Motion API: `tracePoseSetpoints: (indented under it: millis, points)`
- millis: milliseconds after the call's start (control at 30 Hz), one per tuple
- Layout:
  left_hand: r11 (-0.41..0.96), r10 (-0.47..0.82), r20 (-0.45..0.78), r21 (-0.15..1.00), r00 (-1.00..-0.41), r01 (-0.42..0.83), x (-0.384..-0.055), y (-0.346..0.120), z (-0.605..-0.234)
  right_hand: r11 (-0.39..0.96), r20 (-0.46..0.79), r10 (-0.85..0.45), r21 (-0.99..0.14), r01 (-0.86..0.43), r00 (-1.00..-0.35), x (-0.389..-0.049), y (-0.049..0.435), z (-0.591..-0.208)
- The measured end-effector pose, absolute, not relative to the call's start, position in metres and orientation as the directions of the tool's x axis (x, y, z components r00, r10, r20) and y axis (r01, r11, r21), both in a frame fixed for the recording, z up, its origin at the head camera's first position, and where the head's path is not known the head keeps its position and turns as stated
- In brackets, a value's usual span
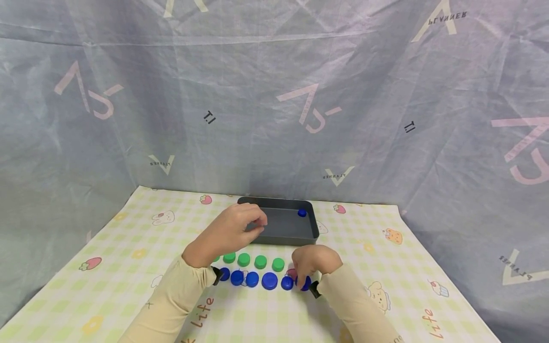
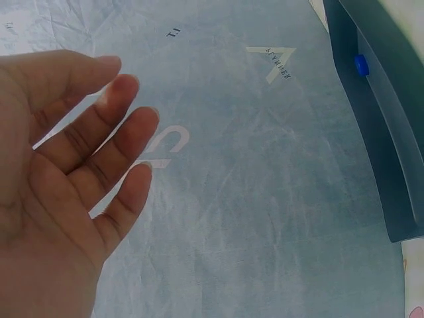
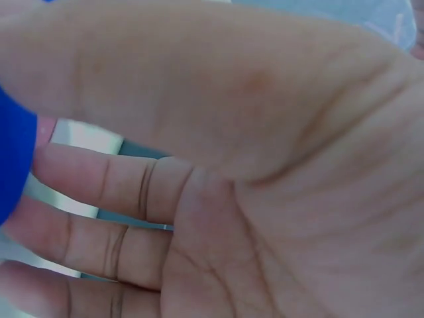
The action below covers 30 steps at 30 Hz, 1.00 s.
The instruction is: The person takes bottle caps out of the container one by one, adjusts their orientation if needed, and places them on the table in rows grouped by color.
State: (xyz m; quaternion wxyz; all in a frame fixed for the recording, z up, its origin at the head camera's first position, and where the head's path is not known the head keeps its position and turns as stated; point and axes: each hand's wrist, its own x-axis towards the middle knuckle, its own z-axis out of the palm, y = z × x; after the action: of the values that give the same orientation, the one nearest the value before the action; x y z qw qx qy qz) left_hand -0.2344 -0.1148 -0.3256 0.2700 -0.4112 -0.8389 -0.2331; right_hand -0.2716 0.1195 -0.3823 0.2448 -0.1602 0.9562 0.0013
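Note:
My right hand (image 1: 316,261) reaches down to the right end of a row of blue bottle caps (image 1: 269,281) and pinches the end blue cap (image 1: 303,284). In the right wrist view this blue cap (image 3: 12,156) shows at the left edge, against the thumb and fingertips. My left hand (image 1: 233,228) hovers at the near left corner of a dark grey tray (image 1: 283,241). Its fingers (image 2: 126,146) are relaxed and loosely bent, with nothing in them. A single blue cap (image 1: 302,213) sits in the tray's far right corner.
A row of several green bottle caps (image 1: 260,262) lies between the blue row and the tray; the left forearm partly hides its left end. A checked, printed cloth (image 1: 116,267) covers the table. Behind it hangs a grey curtain (image 1: 240,95).

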Motion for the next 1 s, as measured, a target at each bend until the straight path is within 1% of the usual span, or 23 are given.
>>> tracePoseSetpoints:
  millis: [100,233,300,400,567,700,800,900,1000]
  points:
    - [0.547,0.57,0.641,0.17,-0.513,0.82,-0.235,-0.113,-0.324,0.941,-0.425,-0.337,-0.121,-0.316,-0.84,-0.272,0.13,-0.373]
    - [0.533,0.565,0.651,0.18,-0.506,0.827,-0.236,-0.112,-0.321,0.921,-0.34,-0.384,-0.213,-0.327,-0.858,-0.273,0.147,-0.355]
    - [0.523,0.566,0.654,0.185,-0.502,0.832,-0.238,-0.11,-0.318,0.906,-0.309,-0.413,-0.236,-0.352,-0.857,-0.273,0.155,-0.347]
    - [0.504,0.581,0.644,0.195,-0.498,0.841,-0.245,-0.1,-0.31,0.894,-0.294,-0.436,-0.25,-0.372,-0.85,-0.273,0.161,-0.339]
    - [0.47,0.603,0.635,0.207,-0.483,0.858,-0.268,-0.072,-0.293,0.877,-0.293,-0.466,-0.279,-0.392,-0.835,-0.27,0.166,-0.333]
    - [0.494,0.611,0.628,0.174,-0.483,0.852,-0.297,-0.046,-0.289,0.873,-0.298,-0.469,-0.301,-0.385,-0.831,-0.269,0.171,-0.327]
    - [0.548,0.624,0.578,0.156,-0.526,0.822,-0.32,-0.027,-0.294,0.873,-0.304,-0.458,-0.331,-0.358,-0.836,-0.267,0.176,-0.323]
    - [0.618,0.633,0.488,0.149,-0.601,0.772,-0.344,-0.01,-0.302,0.862,-0.292,-0.464,-0.368,-0.35,-0.836,-0.265,0.181,-0.319]
    - [0.688,0.627,0.373,0.148,-0.684,0.711,-0.367,0.001,-0.31,0.841,-0.266,-0.486,-0.402,-0.363,-0.832,-0.263,0.187,-0.313]
